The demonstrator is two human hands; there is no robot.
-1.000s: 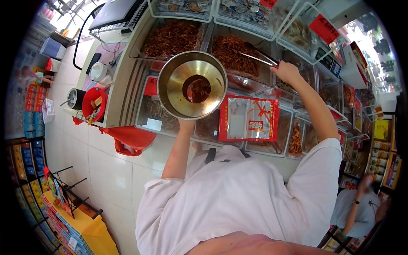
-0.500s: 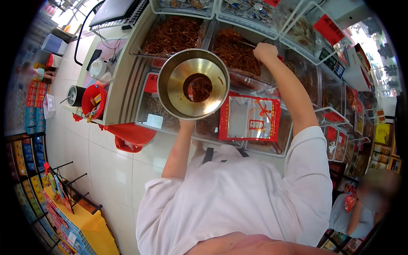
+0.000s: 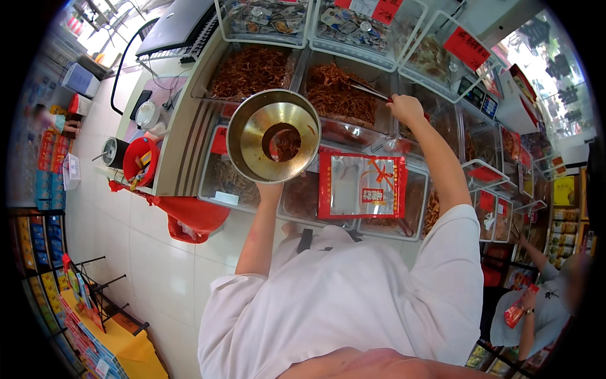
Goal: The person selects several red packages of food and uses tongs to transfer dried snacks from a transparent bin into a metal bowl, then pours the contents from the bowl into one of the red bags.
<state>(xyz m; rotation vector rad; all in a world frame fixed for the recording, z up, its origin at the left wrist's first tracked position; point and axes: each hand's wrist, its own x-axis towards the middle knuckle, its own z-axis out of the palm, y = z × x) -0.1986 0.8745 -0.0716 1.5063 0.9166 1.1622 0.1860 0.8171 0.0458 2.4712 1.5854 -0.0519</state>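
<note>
My left hand (image 3: 270, 189) is closed under a wide metal funnel (image 3: 252, 136), held up over the bins. Through the funnel's hole shows reddish-brown shredded food (image 3: 285, 145); what lies directly beneath the funnel is hidden. At the upper right, my right hand (image 3: 407, 108) grips metal tongs (image 3: 371, 91) with red on the handle. The tongs' tips reach into a clear bin of dark orange-brown dried shreds (image 3: 334, 95). Between my hands, a flat red-bordered pouch with a clear window (image 3: 363, 186) rests on the nearer bins.
A second bin of shreds (image 3: 252, 72) stands left of the first. White-rimmed tubs (image 3: 360, 28) of wrapped pieces sit behind. At left are a red bucket (image 3: 140, 158) and a laptop (image 3: 173, 25). Another person (image 3: 536, 309) stands at lower right holding a red packet.
The view has shifted slightly. My right hand has drawn back a little to the right and more of the tongs shows. The person at lower right now stretches an arm toward the shelves.
</note>
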